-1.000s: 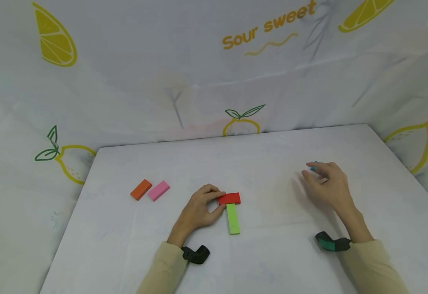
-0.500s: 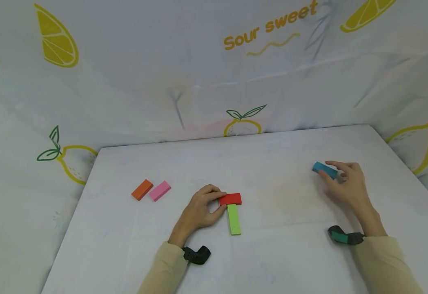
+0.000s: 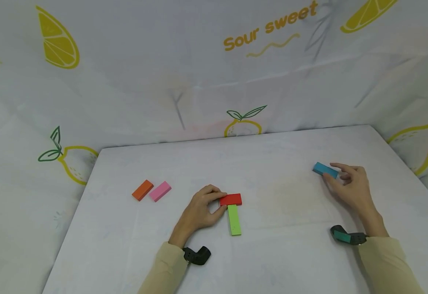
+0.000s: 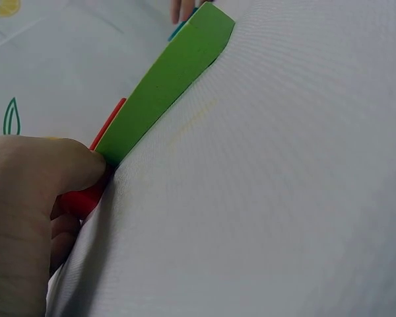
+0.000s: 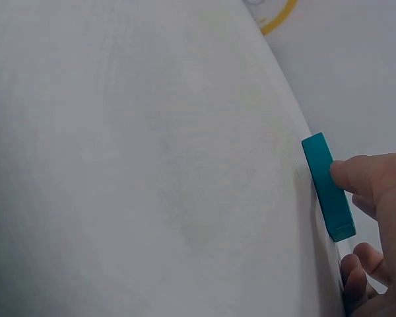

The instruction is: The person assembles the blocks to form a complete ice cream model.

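Near the middle of the table, my left hand (image 3: 198,206) pinches the left end of a red block (image 3: 231,199) between thumb and index finger. A light green block (image 3: 234,220) lies just below it, its top end against the red one, like a T. At the right, my right hand (image 3: 351,185) is round the right end of a blue block (image 3: 324,169), thumb on its near side and index fingertip at its far edge. The thumb overlaps the blue block (image 5: 328,188) in the right wrist view; the index finger's contact is hidden there. This block lies on the table.
An orange block (image 3: 142,190) and a pink block (image 3: 160,191) lie side by side, slightly apart, on the left of the white table (image 3: 284,253). Behind the table hangs a white cloth (image 3: 144,81) printed with lemons.
My right hand has shifted to the right along the blue block, uncovering its left part, then settled at its right end. My left hand and the other blocks have stayed in place.
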Tool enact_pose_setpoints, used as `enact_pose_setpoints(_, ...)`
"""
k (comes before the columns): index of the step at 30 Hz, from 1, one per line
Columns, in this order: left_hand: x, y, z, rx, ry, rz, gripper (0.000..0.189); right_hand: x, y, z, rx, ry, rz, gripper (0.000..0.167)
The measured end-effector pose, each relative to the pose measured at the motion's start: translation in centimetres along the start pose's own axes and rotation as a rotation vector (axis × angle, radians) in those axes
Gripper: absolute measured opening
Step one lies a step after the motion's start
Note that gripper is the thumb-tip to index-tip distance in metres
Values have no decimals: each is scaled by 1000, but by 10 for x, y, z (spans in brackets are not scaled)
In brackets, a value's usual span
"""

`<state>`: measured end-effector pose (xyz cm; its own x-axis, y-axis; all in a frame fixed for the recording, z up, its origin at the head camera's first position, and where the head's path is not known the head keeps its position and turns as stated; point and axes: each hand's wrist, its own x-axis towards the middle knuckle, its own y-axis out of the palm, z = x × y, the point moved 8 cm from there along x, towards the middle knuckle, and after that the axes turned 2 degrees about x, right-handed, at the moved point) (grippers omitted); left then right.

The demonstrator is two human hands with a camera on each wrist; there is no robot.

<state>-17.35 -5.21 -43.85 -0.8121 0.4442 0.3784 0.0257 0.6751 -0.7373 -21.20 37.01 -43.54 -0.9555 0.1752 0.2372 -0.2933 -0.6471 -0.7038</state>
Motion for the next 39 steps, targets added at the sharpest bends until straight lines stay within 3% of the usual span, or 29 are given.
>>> enact_pose_setpoints(10, 1, -2, -2, 3, 29, -14, 27, 1, 3, 4, -57, -19, 38, 46)
enact_pose_setpoints(31, 1, -1, -1, -5, 36, -13, 27, -2, 7, 8, -36, -23, 82, 46)
enact_pose_setpoints(39, 1, -3, -2, 1, 48, -25, 27, -4, 13, 14, -21, -77, 103, 44)
